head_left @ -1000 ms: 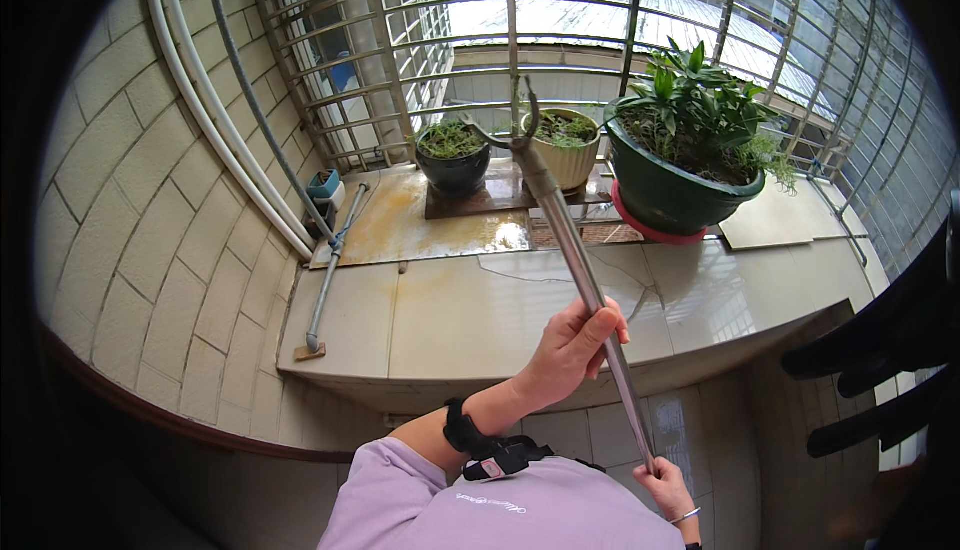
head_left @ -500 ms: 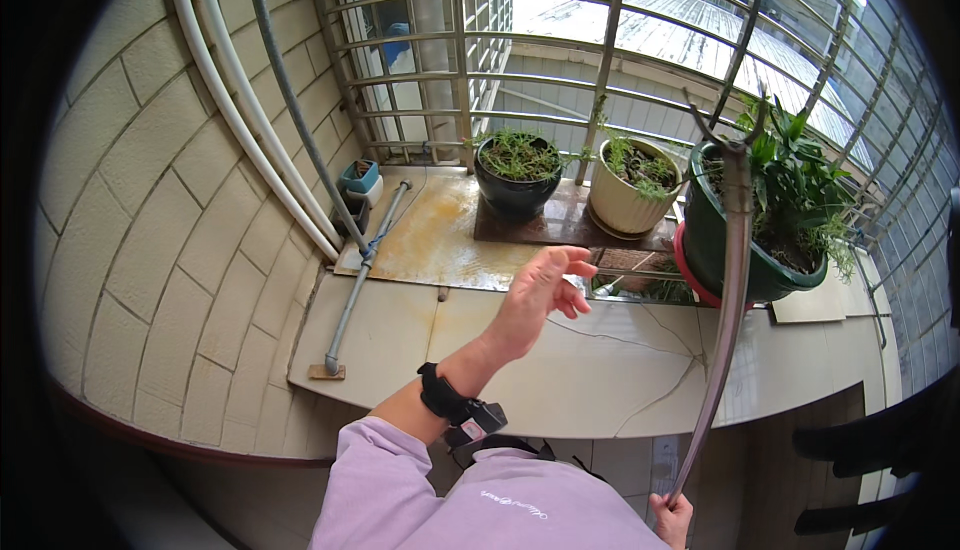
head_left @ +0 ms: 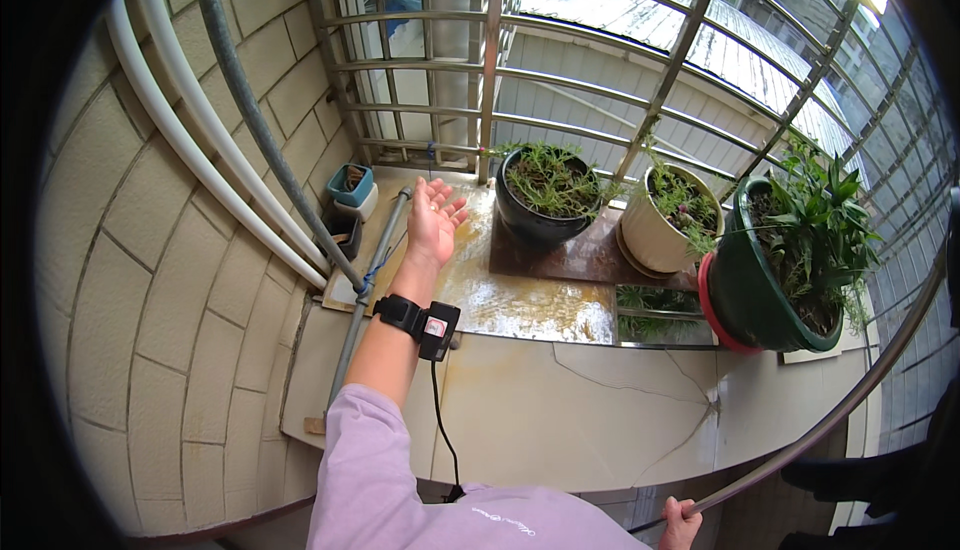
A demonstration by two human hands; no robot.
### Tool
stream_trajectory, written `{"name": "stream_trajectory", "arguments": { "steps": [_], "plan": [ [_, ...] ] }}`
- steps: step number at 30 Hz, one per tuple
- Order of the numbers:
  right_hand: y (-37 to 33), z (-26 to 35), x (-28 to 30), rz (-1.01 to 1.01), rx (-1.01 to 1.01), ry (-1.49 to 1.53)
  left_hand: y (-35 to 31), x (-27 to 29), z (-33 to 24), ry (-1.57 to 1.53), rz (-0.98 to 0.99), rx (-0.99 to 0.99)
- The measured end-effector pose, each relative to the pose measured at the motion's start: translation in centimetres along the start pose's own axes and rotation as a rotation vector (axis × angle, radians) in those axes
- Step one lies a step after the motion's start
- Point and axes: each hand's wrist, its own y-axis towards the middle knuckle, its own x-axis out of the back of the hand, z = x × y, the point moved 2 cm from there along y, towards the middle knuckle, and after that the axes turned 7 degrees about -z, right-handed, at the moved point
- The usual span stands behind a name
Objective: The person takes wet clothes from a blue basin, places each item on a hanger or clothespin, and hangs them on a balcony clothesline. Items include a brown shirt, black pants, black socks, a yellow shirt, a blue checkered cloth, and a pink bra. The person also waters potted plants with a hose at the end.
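Note:
My left hand (head_left: 434,225) reaches forward over the left part of the ledge, palm turned up and fingers spread, with nothing in it. It is just right of the upper end of a grey metal pipe (head_left: 387,235) tied with blue cord. Low at the right, my right hand (head_left: 680,525) is closed round the lower end of a long metal clothes pole (head_left: 853,405). The pole slants up to the right edge of the view, where its forked end cannot be made out.
A black pot (head_left: 530,220), a cream pot (head_left: 645,235) and a large green pot (head_left: 765,285) of plants line the metal grille (head_left: 575,80). Small blue and black pots (head_left: 350,185) stand by the tiled wall (head_left: 160,300). White pipes (head_left: 215,185) run down it. The pale ledge (head_left: 590,420) is cracked.
My left hand has moved left and farther forward, and its palm has turned up. The pole has swung down to the right, still in my right hand. The view has shifted.

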Motion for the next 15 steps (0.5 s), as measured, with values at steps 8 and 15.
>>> {"name": "stream_trajectory", "arguments": {
  "steps": [8, 15],
  "plan": [
    [-0.8, 1.3, -1.3, -0.092, -0.05, -0.036, 7.7, -1.1, 2.5, -0.11, 0.035, 0.098],
    [-1.0, 1.9, -2.1, -0.136, -0.085, -0.053, 11.8, -2.6, 4.6, -0.143, 0.036, 0.144]
  ]
}}
